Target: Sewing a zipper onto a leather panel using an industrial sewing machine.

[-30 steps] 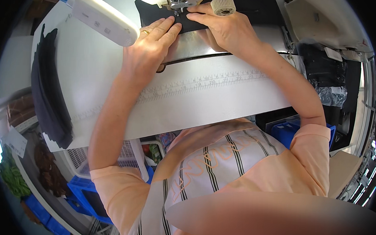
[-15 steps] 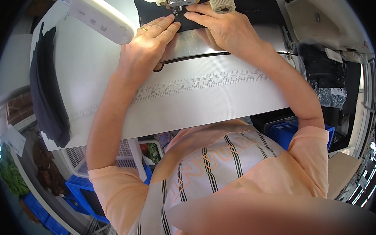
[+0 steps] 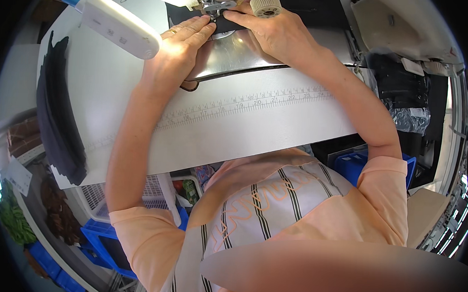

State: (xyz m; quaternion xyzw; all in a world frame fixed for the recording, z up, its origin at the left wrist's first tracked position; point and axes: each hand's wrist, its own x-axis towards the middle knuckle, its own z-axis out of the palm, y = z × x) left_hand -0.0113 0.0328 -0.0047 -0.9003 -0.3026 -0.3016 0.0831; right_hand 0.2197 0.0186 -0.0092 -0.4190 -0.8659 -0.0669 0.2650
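Numbered ruler marks [image 3: 239,108] run along the white table [image 3: 245,133]; orange outlined letters [image 3: 232,219] cross the shirt [image 3: 288,221]; small symbols [image 3: 116,36] mark the lamp [image 3: 137,40].

A white basket [image 3: 165,192], a blue crate [image 3: 96,232], and a green heap [image 3: 15,220], perhaps cloth.

Plain black cloth [image 3: 179,13], lying flat beneath presser foot [image 3: 213,18], partly covering shiny metal plate [image 3: 230,54].
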